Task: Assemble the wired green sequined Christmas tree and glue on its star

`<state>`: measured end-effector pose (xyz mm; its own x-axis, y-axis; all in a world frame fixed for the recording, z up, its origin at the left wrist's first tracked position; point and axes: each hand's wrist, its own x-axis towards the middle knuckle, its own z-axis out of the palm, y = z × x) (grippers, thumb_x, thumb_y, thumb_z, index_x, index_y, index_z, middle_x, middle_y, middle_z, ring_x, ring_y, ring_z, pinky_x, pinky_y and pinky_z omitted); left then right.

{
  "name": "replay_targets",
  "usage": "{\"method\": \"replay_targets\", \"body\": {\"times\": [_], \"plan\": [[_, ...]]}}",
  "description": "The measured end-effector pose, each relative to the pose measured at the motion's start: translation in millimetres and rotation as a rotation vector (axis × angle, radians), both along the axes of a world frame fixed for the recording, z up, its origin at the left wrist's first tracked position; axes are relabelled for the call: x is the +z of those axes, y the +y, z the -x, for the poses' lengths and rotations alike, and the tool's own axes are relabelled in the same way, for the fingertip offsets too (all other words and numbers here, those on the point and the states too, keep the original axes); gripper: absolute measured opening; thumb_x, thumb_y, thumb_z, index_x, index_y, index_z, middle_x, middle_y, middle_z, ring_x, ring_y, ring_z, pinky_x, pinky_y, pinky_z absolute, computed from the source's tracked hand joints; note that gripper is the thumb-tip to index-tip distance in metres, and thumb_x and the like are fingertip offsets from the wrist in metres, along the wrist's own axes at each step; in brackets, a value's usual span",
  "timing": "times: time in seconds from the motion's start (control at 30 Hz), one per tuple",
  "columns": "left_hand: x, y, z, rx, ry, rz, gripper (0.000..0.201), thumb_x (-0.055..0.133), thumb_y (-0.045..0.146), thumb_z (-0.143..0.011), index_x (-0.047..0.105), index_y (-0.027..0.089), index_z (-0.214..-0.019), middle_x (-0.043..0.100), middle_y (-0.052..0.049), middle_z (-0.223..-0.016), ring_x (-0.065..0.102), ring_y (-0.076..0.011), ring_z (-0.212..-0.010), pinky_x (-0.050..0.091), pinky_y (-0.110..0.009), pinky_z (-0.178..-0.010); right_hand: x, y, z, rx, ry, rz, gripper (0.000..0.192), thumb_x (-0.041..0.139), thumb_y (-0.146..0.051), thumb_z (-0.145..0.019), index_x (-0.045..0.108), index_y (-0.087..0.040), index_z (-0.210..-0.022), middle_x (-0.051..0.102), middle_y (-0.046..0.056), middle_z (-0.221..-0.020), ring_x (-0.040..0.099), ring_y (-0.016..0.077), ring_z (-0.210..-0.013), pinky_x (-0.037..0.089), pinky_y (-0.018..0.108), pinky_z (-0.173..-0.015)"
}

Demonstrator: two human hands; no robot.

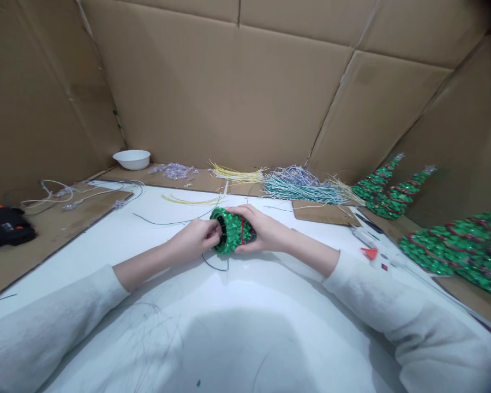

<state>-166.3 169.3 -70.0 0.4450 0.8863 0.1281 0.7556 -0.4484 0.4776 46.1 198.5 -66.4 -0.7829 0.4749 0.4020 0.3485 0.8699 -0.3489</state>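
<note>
A green sequined cone (234,231) with a red trim line lies on its side over the white table (245,305), its open base turned to the left. My right hand (262,229) wraps around the cone's body and holds it. My left hand (199,238) pinches at the rim of the open base, fingers closed there; a thin dark wire (213,264) loops down from that spot onto the table. Both my arms wear white sleeves.
Bundles of yellow wires (237,174) and blue-white wires (300,187) lie at the back, with a white bowl (131,159) at back left. A black glue gun (6,227) rests far left. Finished green sequin trees (387,191) (460,248) lie at right. Cardboard walls surround everything.
</note>
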Motion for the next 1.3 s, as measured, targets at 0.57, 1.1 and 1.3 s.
{"method": "replay_targets", "body": {"times": [0.57, 1.1, 1.3], "plan": [[24.7, -37.2, 65.1, 0.051, -0.053, 0.336, 0.017, 0.043, 0.028, -0.082, 0.044, 0.021, -0.066, 0.055, 0.005, -0.052, 0.046, -0.0104, -0.046, 0.036, -0.021, -0.052, 3.2, 5.6, -14.2, -0.081, -0.043, 0.006, 0.081, 0.072, -0.038, -0.069, 0.029, -0.027, -0.137, 0.044, 0.012, -0.125, 0.050, 0.0260, -0.113, 0.045, 0.042, -0.094], [9.0, -16.5, 43.6, 0.046, -0.923, 0.340, 0.022, 0.061, 0.037, -0.074, 0.070, 0.019, -0.068, 0.063, -0.010, -0.119, 0.058, -0.0254, -0.104, 0.053, -0.026, -0.080, 38.0, 3.1, -72.3, -0.355, -0.072, -0.057, 0.074, 0.072, -0.040, -0.071, 0.037, -0.018, -0.132, 0.050, 0.015, -0.130, 0.049, 0.0267, -0.119, 0.040, 0.042, -0.100], [11.9, -5.0, 23.0, 0.073, -1.356, 0.452, 0.022, 0.052, 0.021, -0.067, 0.055, 0.020, -0.045, 0.071, -0.014, -0.090, 0.056, -0.0268, -0.114, 0.051, -0.032, -0.095, 7.2, 6.4, -109.3, -0.542, -0.192, -0.009, 0.032, 0.062, -0.029, -0.080, 0.058, -0.015, -0.109, 0.063, 0.014, -0.110, 0.059, 0.0264, -0.101, 0.045, 0.043, -0.088]]}}
